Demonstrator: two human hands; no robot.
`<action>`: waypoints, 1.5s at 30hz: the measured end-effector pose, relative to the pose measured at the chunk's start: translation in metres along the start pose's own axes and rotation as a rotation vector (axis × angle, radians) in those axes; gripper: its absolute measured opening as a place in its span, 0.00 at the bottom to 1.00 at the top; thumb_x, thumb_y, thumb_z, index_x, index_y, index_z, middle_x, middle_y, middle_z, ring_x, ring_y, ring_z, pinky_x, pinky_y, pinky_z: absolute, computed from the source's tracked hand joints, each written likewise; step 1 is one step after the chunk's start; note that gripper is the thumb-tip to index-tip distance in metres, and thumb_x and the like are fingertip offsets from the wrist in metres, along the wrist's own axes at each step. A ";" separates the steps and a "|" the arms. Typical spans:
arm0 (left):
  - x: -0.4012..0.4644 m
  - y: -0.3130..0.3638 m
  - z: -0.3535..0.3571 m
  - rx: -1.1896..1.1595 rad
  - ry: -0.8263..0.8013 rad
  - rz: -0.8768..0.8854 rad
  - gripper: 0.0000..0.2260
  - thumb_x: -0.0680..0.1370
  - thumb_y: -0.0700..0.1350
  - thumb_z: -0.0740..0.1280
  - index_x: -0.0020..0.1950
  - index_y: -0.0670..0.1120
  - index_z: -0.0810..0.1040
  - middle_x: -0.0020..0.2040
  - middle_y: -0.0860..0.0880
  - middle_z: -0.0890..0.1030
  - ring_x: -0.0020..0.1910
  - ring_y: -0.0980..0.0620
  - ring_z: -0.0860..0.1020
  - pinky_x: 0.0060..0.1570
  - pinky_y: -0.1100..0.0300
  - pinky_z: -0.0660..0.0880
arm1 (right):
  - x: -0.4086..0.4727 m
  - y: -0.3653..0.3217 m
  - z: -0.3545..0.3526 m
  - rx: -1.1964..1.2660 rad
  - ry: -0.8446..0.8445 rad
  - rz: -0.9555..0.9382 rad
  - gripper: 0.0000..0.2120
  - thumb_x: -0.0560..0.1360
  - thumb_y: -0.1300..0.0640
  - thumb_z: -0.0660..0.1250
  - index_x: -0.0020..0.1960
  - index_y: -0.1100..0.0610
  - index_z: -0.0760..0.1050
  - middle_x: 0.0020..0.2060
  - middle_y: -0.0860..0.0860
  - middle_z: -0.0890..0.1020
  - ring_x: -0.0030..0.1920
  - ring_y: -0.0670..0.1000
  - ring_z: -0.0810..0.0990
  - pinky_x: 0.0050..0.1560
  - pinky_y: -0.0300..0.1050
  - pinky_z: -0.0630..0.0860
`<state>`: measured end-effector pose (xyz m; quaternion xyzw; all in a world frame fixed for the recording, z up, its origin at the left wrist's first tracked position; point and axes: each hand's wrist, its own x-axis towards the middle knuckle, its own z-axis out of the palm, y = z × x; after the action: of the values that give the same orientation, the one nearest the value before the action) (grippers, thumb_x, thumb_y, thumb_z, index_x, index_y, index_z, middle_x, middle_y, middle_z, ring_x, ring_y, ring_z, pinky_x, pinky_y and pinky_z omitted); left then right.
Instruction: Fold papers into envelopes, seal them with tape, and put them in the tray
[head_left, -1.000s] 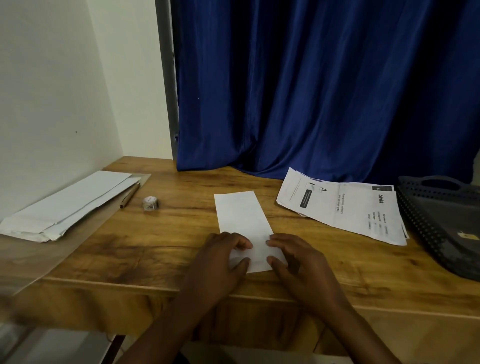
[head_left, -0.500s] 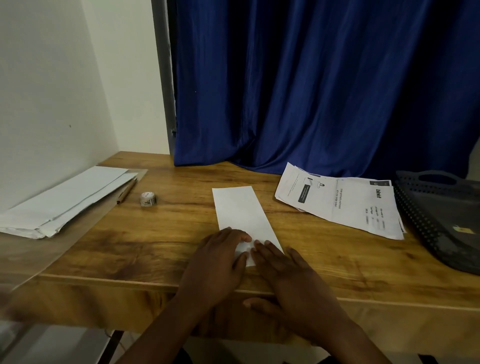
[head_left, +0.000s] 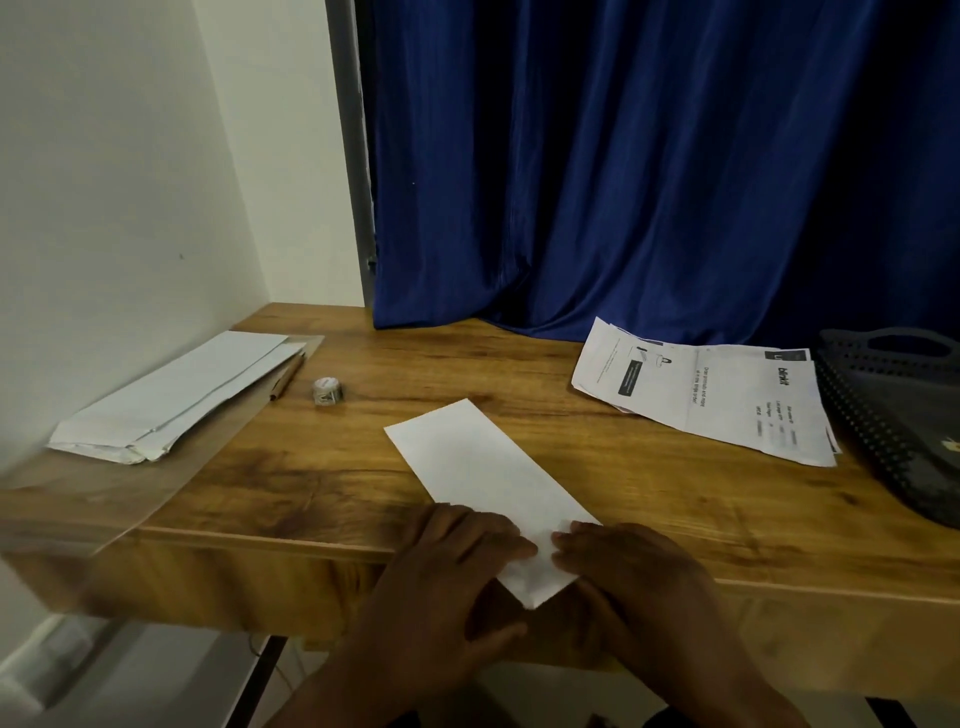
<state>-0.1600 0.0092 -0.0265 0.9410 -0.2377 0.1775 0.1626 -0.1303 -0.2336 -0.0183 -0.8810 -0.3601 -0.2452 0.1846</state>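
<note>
Your folded paper (head_left: 493, 483) lies slantwise in the lower middle of the frame, its far end on the table (head_left: 291, 478) and its near end jutting past the table's front edge. Your left hand (head_left: 457, 577) rests on the paper's near left side, fingers laid fairly flat across it and pressing down, thumb below the table edge. Your right hand (head_left: 634, 577) comes in from the right, fingertips touching the paper's near right edge; whether the thumb reaches under the sheet is hidden, so you cannot tell if it pinches or only presses.

Right of centre, a sheaf of printed sheets (head_left: 711, 395) lies flat, just beside the dark tray (head_left: 883, 415) at the right edge of the frame. Up and left of the paper stands a small roll of tape (head_left: 328, 391), with a pencil (head_left: 287, 376) just beyond it. At the far left a stack of envelopes (head_left: 176, 400) lies against the wall. A blue curtain (head_left: 649, 166) hangs behind the table.
</note>
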 end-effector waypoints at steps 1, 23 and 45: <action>0.001 -0.003 -0.003 -0.029 0.025 -0.013 0.24 0.74 0.68 0.66 0.69 0.63 0.71 0.68 0.66 0.70 0.68 0.63 0.64 0.70 0.61 0.61 | 0.001 0.001 0.000 0.032 0.027 0.018 0.13 0.75 0.47 0.64 0.57 0.42 0.83 0.59 0.36 0.82 0.60 0.37 0.79 0.59 0.41 0.80; 0.064 -0.110 -0.061 -0.478 0.322 -0.623 0.18 0.74 0.54 0.76 0.61 0.61 0.76 0.41 0.43 0.81 0.42 0.43 0.82 0.42 0.42 0.82 | 0.073 0.061 -0.010 0.718 0.237 0.943 0.08 0.76 0.53 0.72 0.56 0.50 0.81 0.45 0.47 0.85 0.45 0.50 0.85 0.46 0.56 0.85; 0.057 -0.143 -0.063 -0.077 0.474 -0.678 0.19 0.72 0.52 0.75 0.62 0.55 0.77 0.66 0.48 0.74 0.70 0.45 0.68 0.65 0.47 0.69 | 0.069 0.059 0.010 -0.118 -0.059 0.660 0.08 0.79 0.45 0.65 0.53 0.48 0.79 0.50 0.47 0.78 0.41 0.46 0.78 0.41 0.42 0.80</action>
<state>-0.0573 0.1307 0.0208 0.8924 0.1231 0.3167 0.2970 -0.0419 -0.2311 0.0040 -0.9660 -0.0455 -0.1670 0.1922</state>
